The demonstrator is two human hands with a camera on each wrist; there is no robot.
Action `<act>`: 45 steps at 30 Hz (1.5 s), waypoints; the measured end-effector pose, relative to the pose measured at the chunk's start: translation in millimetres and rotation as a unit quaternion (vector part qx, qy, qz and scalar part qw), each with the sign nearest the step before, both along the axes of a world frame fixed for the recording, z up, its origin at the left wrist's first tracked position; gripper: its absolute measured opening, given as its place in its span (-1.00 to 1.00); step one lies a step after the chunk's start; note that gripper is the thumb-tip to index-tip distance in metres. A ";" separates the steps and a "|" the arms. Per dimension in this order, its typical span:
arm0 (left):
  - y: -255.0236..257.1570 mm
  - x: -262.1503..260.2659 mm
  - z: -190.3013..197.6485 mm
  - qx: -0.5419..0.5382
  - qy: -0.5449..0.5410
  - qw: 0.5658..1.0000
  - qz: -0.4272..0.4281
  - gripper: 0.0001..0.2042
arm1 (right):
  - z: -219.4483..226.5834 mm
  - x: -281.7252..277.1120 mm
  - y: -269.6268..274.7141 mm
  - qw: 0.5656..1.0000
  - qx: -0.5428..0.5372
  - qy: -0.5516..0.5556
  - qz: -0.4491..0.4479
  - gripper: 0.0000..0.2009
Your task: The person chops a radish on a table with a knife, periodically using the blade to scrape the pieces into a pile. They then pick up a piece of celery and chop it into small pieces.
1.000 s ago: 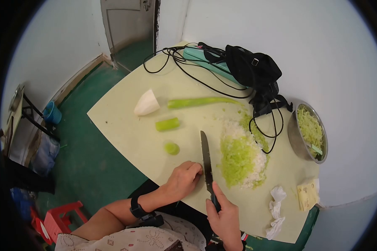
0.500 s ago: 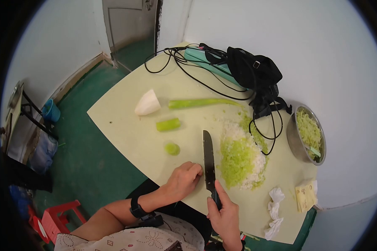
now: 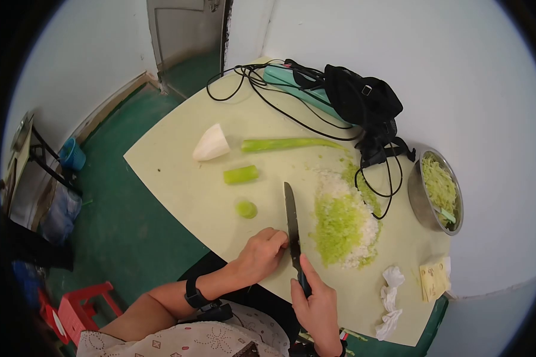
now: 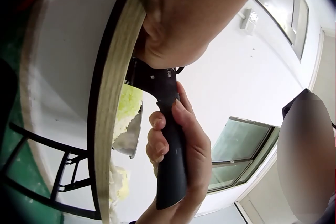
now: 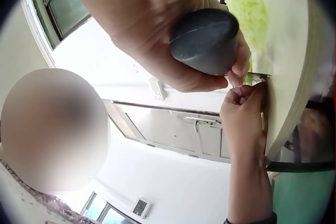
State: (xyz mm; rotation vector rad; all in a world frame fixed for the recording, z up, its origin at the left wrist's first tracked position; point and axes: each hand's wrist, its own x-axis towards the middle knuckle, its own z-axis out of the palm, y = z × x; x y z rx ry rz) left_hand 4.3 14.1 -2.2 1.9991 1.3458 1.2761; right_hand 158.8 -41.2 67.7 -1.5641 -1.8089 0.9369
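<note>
My right hand grips the black handle of a kitchen knife, its fingers wrapped round it in the left wrist view. The dark blade points away from me. Close to the left of the blade, my left hand rests on the table with fingers curled; whatever lies under them is hidden. To the knife's right spreads a heap of finely chopped green and white vegetable. Left of the blade are a short green stem piece and a stubby round one. Farther back lie a long green stalk and a cut white radish.
A metal bowl of shredded green vegetable stands at the table's right, against the wall. Black cables and a black bag lie at the back. Crumpled tissues and a yellow packet are at the front right.
The knife swung slightly right, then back left with my right hand. My left hand has stayed almost in place, and the vegetables have not moved on the table.
</note>
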 end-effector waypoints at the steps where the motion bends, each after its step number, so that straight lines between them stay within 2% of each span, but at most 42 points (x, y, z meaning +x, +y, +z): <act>1: -0.1 -0.3 -0.3 0.002 -0.001 1.000 -0.001 -0.81 | -3.2 0.6 1.7 1.000 0.001 0.020 -0.002 -0.54; 4: 0.1 -2.1 3.0 -0.010 -0.030 1.000 0.005 -0.81 | 4.9 2.3 -4.0 0.996 -0.057 0.049 -0.043 -0.54; 8: -1.6 -0.5 -2.5 -0.037 -0.081 0.996 0.028 -0.82 | 21.8 -2.7 -12.8 1.000 -0.008 0.003 -0.027 -0.54; 11: -1.8 -3.2 -2.0 -0.016 -0.055 0.998 0.030 -0.81 | 18.6 -1.1 -17.0 0.999 0.034 -0.027 0.013 -0.55; 13: -1.4 -5.9 2.6 0.000 0.000 1.000 0.025 -0.85 | 13.8 1.9 -17.5 0.995 0.074 -0.047 0.046 -0.57; 19: 0.7 -3.2 -0.1 0.012 0.053 0.998 0.030 -0.87 | 16.6 -5.1 -5.9 0.998 -0.020 -0.051 0.002 -0.54; 22: 1.0 -4.1 0.3 0.011 0.052 0.998 0.032 -0.86 | 20.2 -8.5 -2.0 0.993 -0.099 0.036 -0.052 -0.54; 25: 0.8 -3.5 3.3 0.009 0.063 0.997 0.042 -0.86 | 21.1 -6.9 -7.6 0.992 -0.097 0.045 -0.063 -0.54; 28: 0.8 -1.8 1.0 0.015 0.063 0.997 0.045 -0.87 | 5.7 -0.1 -13.2 1.000 0.029 0.005 0.006 -0.54; 31: 2.3 -2.9 3.0 0.020 0.063 0.997 0.039 -0.86 | 5.1 -5.0 -14.7 0.998 0.060 -0.007 0.012 -0.54; 34: 1.0 -3.9 0.3 0.015 0.066 0.997 0.032 -0.85 | 14.4 -8.9 -4.4 0.998 -0.007 -0.055 0.010 -0.53; 37: 0.3 -4.0 2.0 0.000 0.034 0.999 0.040 -0.85 | 20.1 -8.8 0.4 0.996 -0.079 0.033 -0.035 -0.53; 41: -3.5 -4.9 3.6 -0.021 -0.042 0.996 0.075 -0.89 | 21.5 -9.2 -6.0 0.992 -0.091 0.072 -0.058 -0.52; 43: -4.6 -7.1 3.2 0.004 -0.002 0.998 0.067 -0.90 | 20.4 -7.0 -10.5 0.994 -0.081 0.061 -0.037 -0.53; 45: -4.4 -7.8 2.3 0.011 0.031 0.998 0.057 -0.88 | 14.6 -6.3 -11.6 0.999 -0.023 0.027 -0.007 -0.53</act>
